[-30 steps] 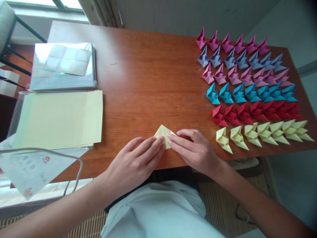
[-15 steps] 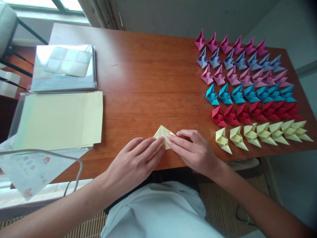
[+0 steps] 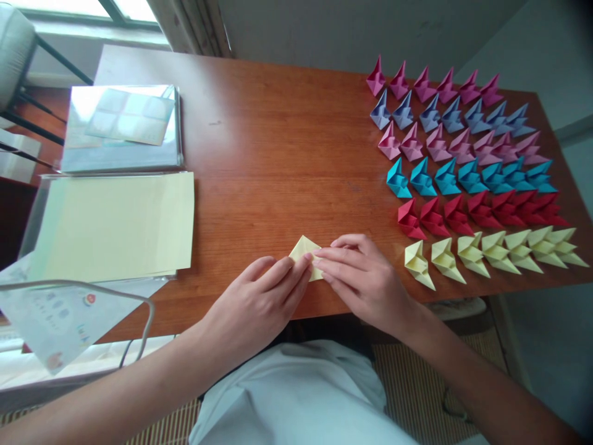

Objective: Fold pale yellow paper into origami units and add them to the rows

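The left hand (image 3: 259,303) and right hand (image 3: 377,281), fingers drawn narrow, hold the small folded yellow paper (image 3: 303,246) just inside the near edge of the table (image 3: 278,154). Uneven fingertip pressure could skew a crease; a rightward swing of the forearm could knock the nearest yellow folded piece (image 3: 417,266).

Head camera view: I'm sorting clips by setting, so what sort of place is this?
Probably a room in a home: a wooden table, a curtain beside the window and a padded seat suggest it.
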Tool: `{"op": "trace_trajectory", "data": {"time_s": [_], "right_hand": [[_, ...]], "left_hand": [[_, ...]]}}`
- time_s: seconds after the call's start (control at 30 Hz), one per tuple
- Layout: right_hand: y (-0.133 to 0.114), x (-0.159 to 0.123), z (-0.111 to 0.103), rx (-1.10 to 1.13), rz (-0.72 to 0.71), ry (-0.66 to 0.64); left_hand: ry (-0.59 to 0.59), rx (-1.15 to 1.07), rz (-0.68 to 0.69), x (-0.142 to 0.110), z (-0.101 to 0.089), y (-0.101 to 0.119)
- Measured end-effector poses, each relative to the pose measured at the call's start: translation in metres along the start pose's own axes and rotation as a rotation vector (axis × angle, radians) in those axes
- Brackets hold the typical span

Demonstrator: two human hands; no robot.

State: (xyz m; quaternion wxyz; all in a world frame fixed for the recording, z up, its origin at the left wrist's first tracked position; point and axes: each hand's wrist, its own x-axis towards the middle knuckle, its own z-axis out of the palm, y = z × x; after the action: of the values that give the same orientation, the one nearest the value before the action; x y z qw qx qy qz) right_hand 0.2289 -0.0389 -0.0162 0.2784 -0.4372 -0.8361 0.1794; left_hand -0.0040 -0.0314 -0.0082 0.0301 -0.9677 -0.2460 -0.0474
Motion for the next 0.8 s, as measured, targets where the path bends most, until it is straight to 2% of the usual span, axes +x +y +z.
{"op": "trace_trajectory", "data": {"time_s": [0.07, 0.17, 0.23, 0.5, 0.63, 0.8], "right_hand": [[0.0, 0.016, -0.002, 0.031, 0.167, 0.014], [0.006, 0.042, -0.002, -0.004, 0.384, -0.139], [0.01, 0.056, -0.001, -0.034, 0.45, -0.219], [0.009, 0.081, -0.003, -0.254, 0.58, -0.396], [0.012, 0.087, -0.008, -0.351, 0.566, -0.496], [0.013, 0.095, -0.024, -0.391, 0.55, -0.675]], "left_hand": [[-0.01, 0.016, 0.004, 0.001, -0.001, 0.0], [-0.018, 0.032, 0.006, 0.001, -0.001, 0.001], [-0.02, 0.032, 0.005, 0.0, -0.001, 0.001], [-0.016, 0.021, -0.012, 0.0, 0.0, 0.003], [-0.004, 0.015, -0.021, 0.001, -0.001, 0.003], [-0.013, 0.039, -0.022, 0.002, -0.003, 0.005]]}}
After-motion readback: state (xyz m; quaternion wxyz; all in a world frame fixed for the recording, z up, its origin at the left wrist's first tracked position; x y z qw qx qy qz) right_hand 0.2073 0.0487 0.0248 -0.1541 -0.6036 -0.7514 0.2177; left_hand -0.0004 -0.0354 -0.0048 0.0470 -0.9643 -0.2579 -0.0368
